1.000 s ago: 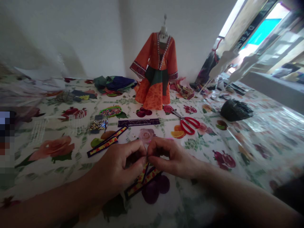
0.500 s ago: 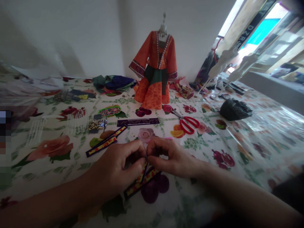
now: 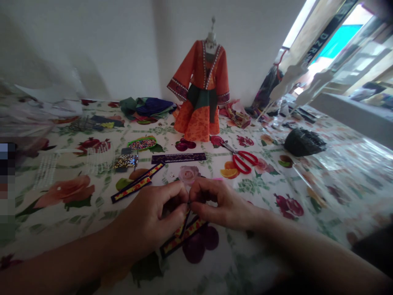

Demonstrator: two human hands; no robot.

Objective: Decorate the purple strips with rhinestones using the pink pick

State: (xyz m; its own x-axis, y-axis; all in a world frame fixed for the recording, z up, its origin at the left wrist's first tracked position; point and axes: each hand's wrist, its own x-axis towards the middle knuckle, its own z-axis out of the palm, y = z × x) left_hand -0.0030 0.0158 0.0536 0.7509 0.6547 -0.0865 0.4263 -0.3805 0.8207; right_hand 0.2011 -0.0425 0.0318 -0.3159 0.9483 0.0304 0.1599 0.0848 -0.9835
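Observation:
My left hand and my right hand meet at the middle front, with the fingertips of both pinched together. Between them is the dark end of a narrow patterned fabric strip, partly hidden by my left thumb. Beneath it lies another dark-edged strip with a yellow and red pattern, flat on the floral tablecloth. To the left of my hands rest more yellow-red strips. Farther back is a dark strip with rows of small white beads.
Red-handled scissors lie right of the beaded strip. A small dress form in an orange dress stands by the wall. At left are a green-rimmed dish of beads and a card of shiny studs. A black bundle sits at right.
Both hands stay pinched at nearly the same spot. The strip between them has shifted very slightly; nothing else has visibly moved.

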